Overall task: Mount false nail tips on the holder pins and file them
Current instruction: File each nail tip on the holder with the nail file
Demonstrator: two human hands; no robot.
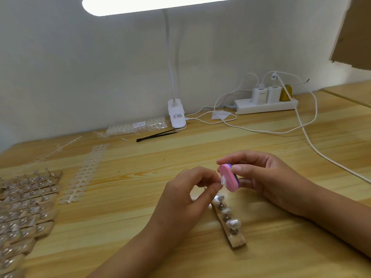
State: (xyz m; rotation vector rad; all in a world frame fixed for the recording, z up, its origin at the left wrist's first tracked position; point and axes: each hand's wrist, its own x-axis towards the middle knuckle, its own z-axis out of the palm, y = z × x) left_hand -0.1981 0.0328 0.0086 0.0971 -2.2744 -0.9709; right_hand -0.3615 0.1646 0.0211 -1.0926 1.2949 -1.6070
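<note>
Well to the left, loaded holders crowd the bench beside strips of tips. Nearer the middle, the left hand has its thumb and forefinger clamped on a clear nail tip. The pink file touches its edge, and the right hand's fingers are curled round the file. Just below lies the holder, with several tips on its pins. The tip looks small and slick, so a hard stroke could flick it from the pinch or file too deep. A dropped wrist could knock the holder.
</note>
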